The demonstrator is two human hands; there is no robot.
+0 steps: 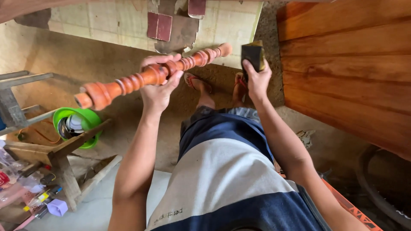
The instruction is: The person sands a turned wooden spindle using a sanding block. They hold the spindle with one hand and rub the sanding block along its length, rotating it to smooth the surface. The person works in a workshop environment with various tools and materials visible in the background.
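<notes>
The left hand [157, 83] has a tight grip around the middle of the orange turned wooden spindle [147, 77]; its ends stick out toward the left and the upper middle. The right hand [256, 79] holds a dark sanding block [252, 54] just beside the spindle's far tip.

Down at my lower left, a heap of clear plastic packets [13, 179] lies on the floor, one showing red at the edge. Just beside them sit small tubes [42, 197] with yellow and blue labels, and a little pale purple box [57, 207], angled, near the wooden stool's leg. On my shirt hem there's a small dark printed label [168, 215]. No signs, no screens anywhere in my view.
</notes>
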